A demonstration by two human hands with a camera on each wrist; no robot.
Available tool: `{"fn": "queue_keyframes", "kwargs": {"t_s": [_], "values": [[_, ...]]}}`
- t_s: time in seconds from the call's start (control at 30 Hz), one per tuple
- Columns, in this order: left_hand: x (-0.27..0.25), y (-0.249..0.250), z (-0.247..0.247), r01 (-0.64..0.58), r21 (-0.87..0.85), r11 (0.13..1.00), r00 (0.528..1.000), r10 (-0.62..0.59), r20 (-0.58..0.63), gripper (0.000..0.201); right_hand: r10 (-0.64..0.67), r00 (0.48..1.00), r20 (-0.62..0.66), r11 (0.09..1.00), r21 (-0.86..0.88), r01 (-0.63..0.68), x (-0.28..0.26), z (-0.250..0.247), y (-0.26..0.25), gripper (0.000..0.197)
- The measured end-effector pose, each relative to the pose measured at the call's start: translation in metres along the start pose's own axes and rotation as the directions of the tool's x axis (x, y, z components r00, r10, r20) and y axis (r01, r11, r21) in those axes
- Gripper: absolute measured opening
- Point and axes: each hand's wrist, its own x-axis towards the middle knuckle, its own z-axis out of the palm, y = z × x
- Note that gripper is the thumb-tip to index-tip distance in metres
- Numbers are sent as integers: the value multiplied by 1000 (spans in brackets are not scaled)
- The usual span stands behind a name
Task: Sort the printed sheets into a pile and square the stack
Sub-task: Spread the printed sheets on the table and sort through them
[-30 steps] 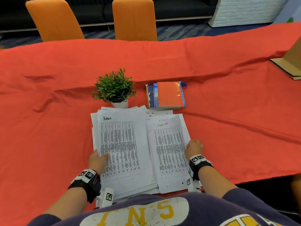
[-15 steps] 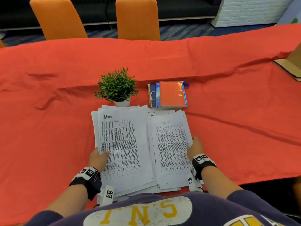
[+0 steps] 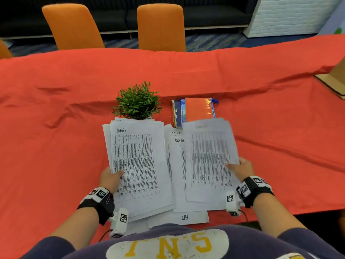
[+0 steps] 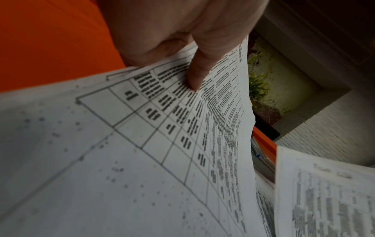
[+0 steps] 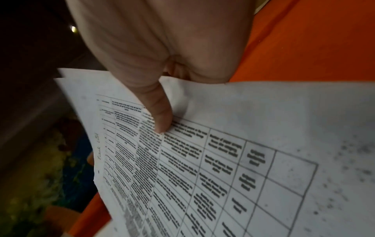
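Printed table sheets lie in two loose groups on the red tablecloth near me. My left hand (image 3: pixel 110 176) pinches the left bundle (image 3: pixel 134 165), headed "Admin", thumb (image 4: pixel 196 75) on top and fingers hidden beneath. My right hand (image 3: pixel 240 168) pinches a few sheets (image 3: pixel 209 157) at their right edge, thumb (image 5: pixel 160 115) pressed on the print; they are lifted and blurred above a "Task List" sheet (image 3: pixel 178 165). Another sheet (image 3: pixel 179 218) sticks out toward me at the table edge.
A small potted plant (image 3: pixel 137 102) stands just behind the left bundle. A short stack of books with an orange cover (image 3: pixel 198 109) lies behind the right sheets. A cardboard box (image 3: pixel 334 79) sits at the far right; two orange chairs (image 3: pixel 160 27) face the far side.
My right hand has lifted the top sheets of the right group up and to the right, uncovering the "Task List" sheet. The left hand keeps its hold on the left bundle.
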Motion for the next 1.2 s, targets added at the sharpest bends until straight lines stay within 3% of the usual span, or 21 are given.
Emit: {"fn": "queue_keyframes", "kwargs": {"t_s": [0.17,0.3,0.4,0.47,0.53,0.6,0.73,0.87,0.9,1.0,1.2], "values": [[4,19,-6,-39,-4,999,999,39,-2,38,-47,994,103,907,420,0,-4,-19,-34,27],[5,38,-6,-110,-6,994,994,110,18,38,-198,958,207,850,523,63,-14,-23,-63,68],[3,52,-1,-146,-30,989,988,147,42,34,-253,920,298,799,601,24,-21,-14,-81,57],[-3,61,6,-161,-50,986,984,164,67,31,-244,902,355,798,602,-21,-23,-1,-88,55],[-11,69,16,-185,-71,980,977,191,98,27,-203,901,383,827,560,-52,-25,16,-91,36],[-19,73,27,-200,-110,974,965,215,150,26,-158,918,364,890,455,-27,-26,35,-90,23],[-34,76,47,-164,-160,973,944,202,260,23,-156,925,347,963,260,65,-30,63,-85,22],[-44,72,56,-102,-215,971,930,170,326,75,-120,950,287,978,201,63,-37,72,-85,38],[-50,73,58,-124,-219,968,930,190,314,72,-124,953,276,972,227,61,-38,72,-86,42],[-59,73,62,-283,-179,942,917,320,236,36,-197,950,244,959,249,135,-42,70,-97,52],[-55,81,58,-359,-242,902,913,392,109,29,-396,896,203,901,275,336,-57,63,-117,36]]}}
